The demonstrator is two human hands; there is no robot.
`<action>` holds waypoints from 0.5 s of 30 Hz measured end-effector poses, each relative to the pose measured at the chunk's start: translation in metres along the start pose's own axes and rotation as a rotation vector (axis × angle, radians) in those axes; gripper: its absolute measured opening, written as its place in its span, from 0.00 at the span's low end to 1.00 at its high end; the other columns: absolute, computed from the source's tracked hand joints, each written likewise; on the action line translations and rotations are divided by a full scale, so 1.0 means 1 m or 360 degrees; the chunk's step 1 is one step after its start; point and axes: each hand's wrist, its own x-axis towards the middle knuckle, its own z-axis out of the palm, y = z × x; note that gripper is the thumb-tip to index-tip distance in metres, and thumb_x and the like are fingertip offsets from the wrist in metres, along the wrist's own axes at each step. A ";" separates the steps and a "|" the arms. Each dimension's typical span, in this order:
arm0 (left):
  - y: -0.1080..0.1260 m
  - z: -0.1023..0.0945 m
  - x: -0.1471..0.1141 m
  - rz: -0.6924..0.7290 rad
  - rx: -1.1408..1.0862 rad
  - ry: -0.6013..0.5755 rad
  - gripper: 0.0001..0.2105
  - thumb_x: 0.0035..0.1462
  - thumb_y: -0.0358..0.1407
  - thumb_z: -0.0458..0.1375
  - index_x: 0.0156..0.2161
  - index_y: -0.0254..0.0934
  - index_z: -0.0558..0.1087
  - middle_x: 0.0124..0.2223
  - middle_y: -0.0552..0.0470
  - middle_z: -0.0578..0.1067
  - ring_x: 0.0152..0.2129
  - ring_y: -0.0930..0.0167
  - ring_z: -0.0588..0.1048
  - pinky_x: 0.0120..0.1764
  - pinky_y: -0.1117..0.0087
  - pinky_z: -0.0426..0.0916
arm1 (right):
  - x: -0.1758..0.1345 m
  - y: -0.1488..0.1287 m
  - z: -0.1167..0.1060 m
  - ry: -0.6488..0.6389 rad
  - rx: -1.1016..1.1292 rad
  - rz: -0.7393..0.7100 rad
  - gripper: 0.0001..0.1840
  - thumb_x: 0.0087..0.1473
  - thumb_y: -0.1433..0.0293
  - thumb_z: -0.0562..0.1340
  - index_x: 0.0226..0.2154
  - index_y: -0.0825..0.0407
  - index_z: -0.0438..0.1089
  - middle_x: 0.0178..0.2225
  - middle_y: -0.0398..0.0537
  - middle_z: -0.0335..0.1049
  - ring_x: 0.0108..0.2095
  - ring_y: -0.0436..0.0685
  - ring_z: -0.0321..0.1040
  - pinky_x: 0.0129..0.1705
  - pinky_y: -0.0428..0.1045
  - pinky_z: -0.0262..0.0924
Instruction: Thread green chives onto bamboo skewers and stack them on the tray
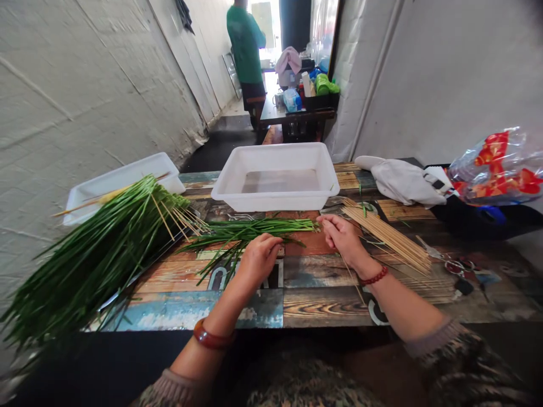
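Wooden table (324, 307) — green stalks (254, 227) just beyond left fingers (271, 242)

I have a single skewer (355, 285) in my right hand (337, 233): thin, straight, pale wood, its bare length slanting back toward me below the palm. Just beside that grip, on its outer side, lies a bunch of skewers (386, 238), tan and roughly parallel, fanned a little and angled toward me. Between my two hands and just beyond my left hand (259, 259) lie loose green stalks (258, 227), long, slim and glossy, most stretched crosswise with their pale ends near my right fingertips, a few splayed nearer me. Well to the left of my left hand is a thick heap of greens (85, 257), dark and drooping, with bare skewer ends (184, 222) poking out toward my grip.
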 end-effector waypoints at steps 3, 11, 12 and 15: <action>0.009 0.010 0.025 0.0100 0.0174 -0.0046 0.10 0.62 0.30 0.53 0.43 0.36 0.77 0.41 0.45 0.76 0.38 0.66 0.75 0.43 0.65 0.69 | 0.006 0.004 -0.007 -0.0021 -0.0084 -0.0090 0.14 0.55 0.59 0.59 0.35 0.54 0.69 0.17 0.33 0.56 0.15 0.45 0.52 0.18 0.42 0.46; 0.012 0.021 0.055 0.0227 0.0763 -0.0236 0.06 0.60 0.32 0.55 0.34 0.37 0.74 0.40 0.45 0.75 0.39 0.61 0.70 0.39 0.61 0.64 | 0.006 0.001 -0.005 -0.0007 0.0100 0.0075 0.10 0.53 0.62 0.59 0.31 0.52 0.68 0.17 0.33 0.52 0.16 0.45 0.46 0.18 0.43 0.40; 0.011 0.020 0.054 0.0246 0.0722 -0.0208 0.06 0.61 0.32 0.55 0.34 0.38 0.74 0.40 0.45 0.75 0.39 0.62 0.70 0.40 0.61 0.64 | 0.006 0.000 -0.005 -0.0008 0.0097 0.0092 0.10 0.53 0.62 0.59 0.31 0.52 0.68 0.17 0.33 0.52 0.16 0.45 0.46 0.18 0.43 0.40; 0.005 0.016 0.049 0.0240 0.0339 -0.0002 0.05 0.60 0.29 0.54 0.33 0.38 0.71 0.42 0.47 0.75 0.40 0.64 0.72 0.43 0.62 0.65 | 0.003 -0.003 -0.003 -0.0016 0.0082 0.0124 0.09 0.53 0.62 0.58 0.31 0.51 0.68 0.17 0.34 0.53 0.16 0.46 0.47 0.17 0.43 0.42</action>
